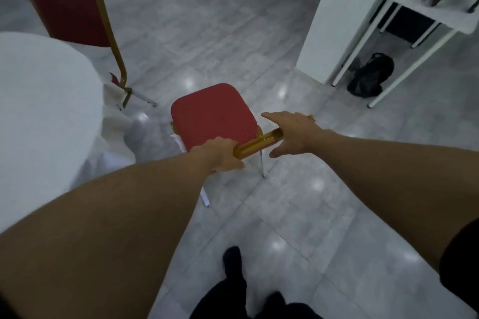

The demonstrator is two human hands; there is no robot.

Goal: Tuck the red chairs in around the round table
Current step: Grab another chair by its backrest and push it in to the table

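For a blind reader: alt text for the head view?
Both hands, left and right, hold the gold top rail of a red chair beside a white-clothed round table; a second chair stands beyond.

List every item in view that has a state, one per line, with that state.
Near red chair: out from the table, not tucked.
Far red chair: close against the table edge.
Round table: covered with white cloth.
Left hand: gripping the near chair's gold top rail.
Right hand: open, fingers spread at the rail.
Black bag: slumped on the floor.
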